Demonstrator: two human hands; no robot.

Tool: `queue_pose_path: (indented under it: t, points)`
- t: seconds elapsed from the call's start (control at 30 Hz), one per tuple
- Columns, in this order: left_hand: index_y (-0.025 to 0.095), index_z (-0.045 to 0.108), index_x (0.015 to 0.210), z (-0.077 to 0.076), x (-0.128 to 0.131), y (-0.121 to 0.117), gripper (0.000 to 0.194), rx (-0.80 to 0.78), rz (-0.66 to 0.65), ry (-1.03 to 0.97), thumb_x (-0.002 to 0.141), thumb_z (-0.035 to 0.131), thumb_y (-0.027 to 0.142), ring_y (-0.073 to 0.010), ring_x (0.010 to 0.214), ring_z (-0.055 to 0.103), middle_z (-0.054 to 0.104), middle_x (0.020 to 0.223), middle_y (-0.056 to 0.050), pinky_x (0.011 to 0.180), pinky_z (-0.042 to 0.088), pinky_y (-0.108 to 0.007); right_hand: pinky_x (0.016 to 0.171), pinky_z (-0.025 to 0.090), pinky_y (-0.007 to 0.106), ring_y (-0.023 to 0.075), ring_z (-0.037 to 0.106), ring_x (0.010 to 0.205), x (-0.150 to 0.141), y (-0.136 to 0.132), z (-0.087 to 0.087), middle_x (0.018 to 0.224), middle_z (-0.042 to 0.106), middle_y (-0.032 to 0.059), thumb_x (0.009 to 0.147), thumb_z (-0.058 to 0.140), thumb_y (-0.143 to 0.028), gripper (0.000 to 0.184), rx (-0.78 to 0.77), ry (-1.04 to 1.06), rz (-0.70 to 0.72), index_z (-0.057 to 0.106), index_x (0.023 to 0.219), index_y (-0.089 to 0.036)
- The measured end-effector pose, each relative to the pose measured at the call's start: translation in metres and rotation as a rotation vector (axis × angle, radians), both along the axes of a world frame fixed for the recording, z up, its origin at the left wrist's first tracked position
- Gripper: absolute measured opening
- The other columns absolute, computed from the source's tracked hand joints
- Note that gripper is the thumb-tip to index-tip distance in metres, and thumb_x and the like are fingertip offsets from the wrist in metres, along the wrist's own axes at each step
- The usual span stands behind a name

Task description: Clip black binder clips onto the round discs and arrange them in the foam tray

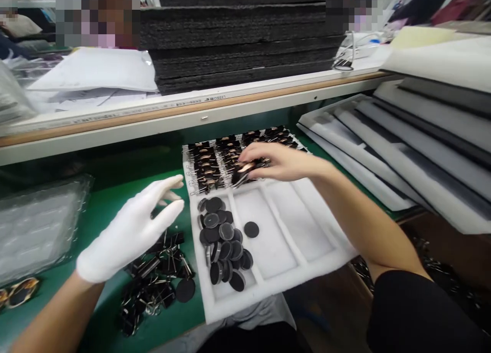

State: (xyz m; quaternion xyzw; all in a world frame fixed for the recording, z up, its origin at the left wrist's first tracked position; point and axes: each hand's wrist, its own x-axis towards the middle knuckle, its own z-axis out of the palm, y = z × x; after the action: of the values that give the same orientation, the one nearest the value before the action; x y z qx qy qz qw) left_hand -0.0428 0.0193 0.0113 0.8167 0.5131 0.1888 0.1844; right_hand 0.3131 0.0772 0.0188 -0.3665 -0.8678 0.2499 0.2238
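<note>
Slanting lower-left to upper-right lengthwise: blurred black clip [244, 172] in right hand [282, 161].

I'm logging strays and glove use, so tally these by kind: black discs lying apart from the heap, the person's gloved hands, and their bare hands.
Stray black discs: 2 (one in the white tray, one on the green table)
Gloved left hand: 1
Bare right hand: 1
Total: 4

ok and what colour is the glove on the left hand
The glove on the left hand is plain white, seen best in the head view.
</note>
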Motion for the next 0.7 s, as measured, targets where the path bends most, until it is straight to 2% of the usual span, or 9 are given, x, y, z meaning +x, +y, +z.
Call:
queue_pose_path:
  t: [0.07, 0.17, 0.2, 0.27, 0.37, 0.43, 0.6, 0.7]
  points:
    - [0.029, 0.058, 0.148, 0.001, -0.004, 0.002, 0.059, 0.002, 0.016, 0.032, 0.099, 0.051, 0.061, -0.0285, 0.107, 0.074, 0.075, 0.128, -0.008, 0.088, 0.059, -0.037, 0.107, 0.048, 0.046, 0.031, 0.065, 0.119, 0.062, -0.003, -0.002, 0.125, 0.071, 0.0115, 0.092, 0.067, -0.051, 0.031, 0.07, -0.087, -0.149, 0.076, 0.105, -0.025]
    - [0.035, 0.058, 0.146, 0.003, -0.006, 0.005, 0.058, -0.03, 0.041, 0.062, 0.098, 0.05, 0.065, -0.0291, 0.113, 0.073, 0.074, 0.134, -0.003, 0.089, 0.059, -0.037, 0.11, 0.045, 0.058, 0.0404, 0.06, 0.126, 0.142, -0.008, -0.024, 0.134, 0.066, 0.0187, 0.091, 0.06, -0.051, 0.038, 0.191, -0.238, -0.526, 0.078, 0.108, -0.022]
    - [0.036, 0.058, 0.145, 0.004, -0.006, 0.005, 0.057, -0.041, 0.051, 0.072, 0.098, 0.049, 0.066, -0.0292, 0.118, 0.071, 0.072, 0.138, -0.002, 0.094, 0.058, -0.038, 0.108, 0.044, 0.062, 0.0439, 0.058, 0.128, 0.16, -0.009, -0.035, 0.136, 0.065, 0.0194, 0.091, 0.059, -0.051, 0.039, 0.192, -0.313, -0.651, 0.078, 0.11, -0.022]
    - [0.038, 0.059, 0.144, 0.005, -0.005, 0.007, 0.054, -0.068, 0.073, 0.089, 0.098, 0.049, 0.066, -0.0288, 0.127, 0.067, 0.068, 0.145, 0.001, 0.106, 0.054, -0.041, 0.106, 0.043, 0.065, 0.0468, 0.054, 0.132, 0.183, -0.009, -0.058, 0.14, 0.062, 0.0207, 0.092, 0.057, -0.049, 0.041, 0.151, -0.403, -0.742, 0.077, 0.114, -0.021]
    - [0.042, 0.059, 0.142, 0.004, -0.004, 0.009, 0.05, -0.093, 0.122, 0.106, 0.099, 0.049, 0.066, -0.0272, 0.131, 0.064, 0.066, 0.147, 0.006, 0.114, 0.049, -0.043, 0.106, 0.041, 0.064, 0.0467, 0.05, 0.136, 0.188, -0.006, -0.084, 0.143, 0.059, 0.0211, 0.093, 0.057, -0.048, 0.041, 0.107, -0.459, -0.703, 0.077, 0.117, -0.021]
    - [0.044, 0.059, 0.141, 0.001, -0.004, 0.012, 0.048, -0.097, 0.155, 0.127, 0.099, 0.049, 0.065, -0.0267, 0.128, 0.066, 0.067, 0.145, 0.008, 0.114, 0.049, -0.043, 0.106, 0.04, 0.063, 0.0463, 0.047, 0.137, 0.184, -0.004, -0.094, 0.145, 0.056, 0.0212, 0.095, 0.055, -0.049, 0.041, 0.112, -0.479, -0.688, 0.076, 0.119, -0.022]
    - [0.044, 0.06, 0.14, -0.007, -0.007, 0.018, 0.047, -0.108, 0.18, 0.155, 0.099, 0.049, 0.064, -0.0257, 0.125, 0.069, 0.07, 0.142, 0.009, 0.116, 0.049, -0.041, 0.106, 0.038, 0.06, 0.0432, 0.042, 0.138, 0.179, -0.004, -0.101, 0.147, 0.052, 0.0195, 0.099, 0.05, -0.048, 0.038, 0.154, -0.494, -0.675, 0.075, 0.117, -0.025]
    - [0.046, 0.061, 0.139, -0.009, -0.009, 0.019, 0.045, -0.114, 0.172, 0.173, 0.099, 0.049, 0.064, -0.0248, 0.126, 0.068, 0.069, 0.141, 0.011, 0.114, 0.05, -0.04, 0.106, 0.036, 0.062, 0.0439, 0.042, 0.138, 0.183, -0.006, -0.1, 0.146, 0.053, 0.0195, 0.1, 0.049, -0.046, 0.037, 0.182, -0.513, -0.678, 0.075, 0.116, -0.025]
